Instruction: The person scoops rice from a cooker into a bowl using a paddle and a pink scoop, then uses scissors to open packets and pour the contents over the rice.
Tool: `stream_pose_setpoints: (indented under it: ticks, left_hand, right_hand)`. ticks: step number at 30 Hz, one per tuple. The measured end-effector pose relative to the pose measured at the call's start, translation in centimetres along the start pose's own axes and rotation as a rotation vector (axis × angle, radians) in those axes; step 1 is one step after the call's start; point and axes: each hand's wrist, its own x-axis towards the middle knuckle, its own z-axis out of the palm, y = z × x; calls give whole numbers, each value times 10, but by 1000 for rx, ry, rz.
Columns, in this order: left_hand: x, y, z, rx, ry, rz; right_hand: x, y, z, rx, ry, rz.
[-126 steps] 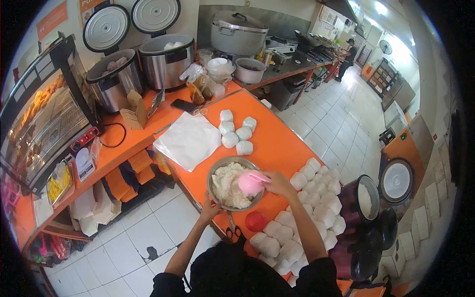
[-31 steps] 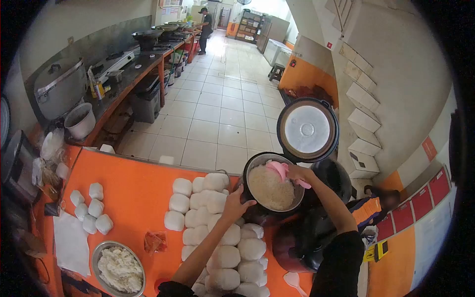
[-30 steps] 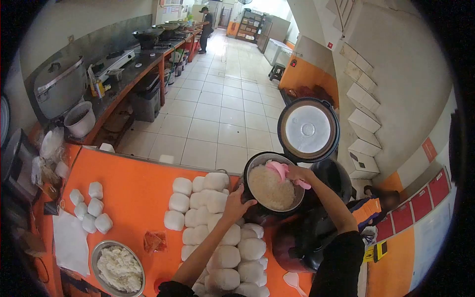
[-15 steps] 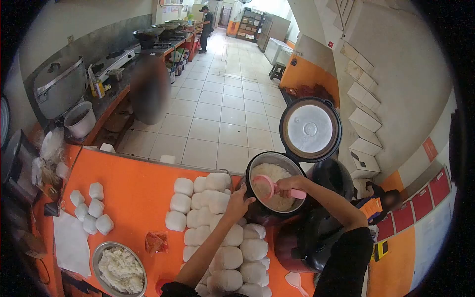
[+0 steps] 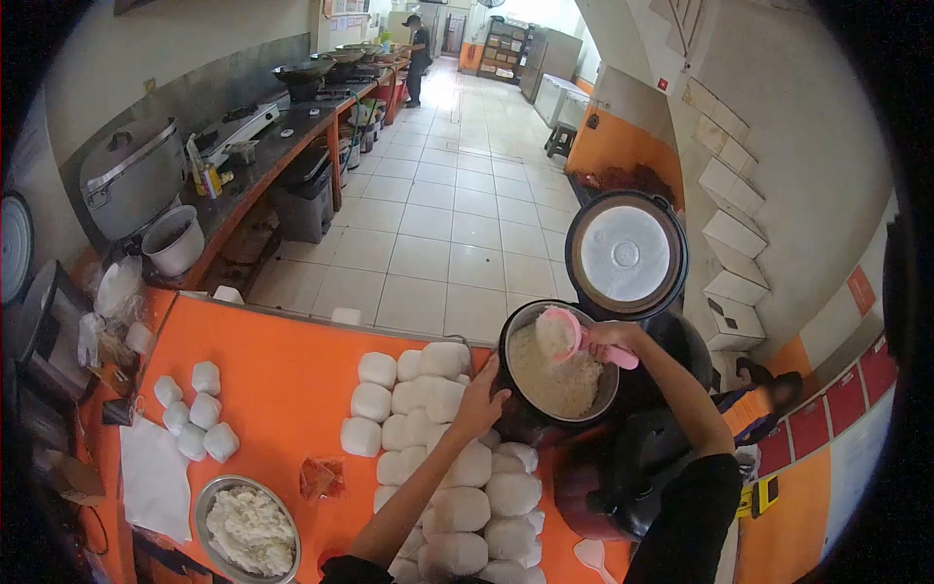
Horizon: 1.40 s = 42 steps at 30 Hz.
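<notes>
My right hand [image 5: 615, 341] is closed round the handle of a pink plastic scoop [image 5: 582, 336], whose bowl is loaded with rice and tilted inside the open rice cooker [image 5: 506, 404]. Cooked white rice [image 5: 559, 378] fills much of the pot. My left hand [image 5: 479, 404] grips the cooker's near left side, thumb pointing toward the pot. The round lid [image 5: 626, 253] stands raised at the cooker's far side. Beside and below my left forearm lie many white wrapped bundles [image 5: 460, 511], stacked on the orange table [image 5: 263, 375].
A metal bowl of rice [image 5: 207, 530], white paper [image 5: 156, 477], several small bundles [image 5: 204, 409] and a red packet [image 5: 322, 479] lie to the left. A dark closed cooker [image 5: 623, 467] and a pale rice paddle [image 5: 591, 555] are at right. Two people [image 5: 418, 58] [image 5: 754, 399] are farther off.
My right hand has lifted and turned the scoop, so rice now shows in its bowl near the pot's far rim. My left hand keeps its hold. The view has shifted slightly.
</notes>
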Motion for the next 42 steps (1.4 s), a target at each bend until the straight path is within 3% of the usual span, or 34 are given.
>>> stream_pose_setpoints:
  ticks: [1, 4, 6, 8, 11, 14, 16, 19, 21, 23, 24, 27, 29, 32, 33, 35, 36, 37, 39, 40, 42]
  left_hand:
    - [3, -3, 1, 36, 24, 77]
    - [4, 1, 1, -60, 4, -12]
    - [3, 2, 2, -10, 15, 16]
    - [3, 0, 3, 1, 19, 26]
    - [3, -5, 1, 3, 23, 11]
    - [1, 1, 5, 27, 29, 12]
    - [3, 1, 6, -15, 38, 1]
    - [3, -5, 2, -19, 1, -24]
    - [4, -9, -6, -2, -55, -20]
    - [-1, -5, -13, -32, -51, -11]
    - [-12, 0, -19, -72, -16, -11]
    - [-64, 37, -57, -339, 0, -16]
    - [-112, 73, -103, -221, -138, -62]
    - [-214, 86, -181, -324, -395, -222]
    - [-252, 91, -203, -432, -473, -237]
    - [-308, 110, -228, -438, -630, -535]
    - [-338, 120, -237, -463, -699, -684]
    - [-361, 118, -237, -344, -713, -630]
    - [-404, 111, -227, -257, -595, -765]
    - [-425, 104, -225, -210, -558, -826]
    - [-464, 83, -218, -229, -360, -884]
  right_hand:
    - [10, 9, 7, -316, 299, -246]
    - [6, 2, 66, -641, 651, -159]
    - [-17, -5, 86, -619, 542, -266]
    - [30, 25, 63, -604, 463, -320]
    - [12, 17, 111, -507, 287, -339]
    - [-6, 4, 122, -469, 172, -248]
    - [5, 18, 101, -276, -37, -133]
    - [17, 23, 71, -380, -199, 6]
    - [17, 23, 56, -270, -349, 150]
    - [6, 22, 38, 144, -568, 359]
    - [0, 27, 38, 224, -552, 316]
    - [-32, 43, 46, 435, -449, 160]
    - [-54, 52, 60, 541, -338, 17]
    - [-89, 44, 108, 449, 178, -170]
    - [-85, 48, 111, 421, 249, -184]
    - [-82, 38, 124, 519, 24, -158]
    - [-97, 22, 147, 645, -255, -94]
    - [-105, 7, 177, 548, -333, -104]
    - [-107, -18, 238, 380, -472, -102]
    - [-93, -22, 266, 344, -531, -142]
    - [-97, -45, 356, 105, -313, -214]
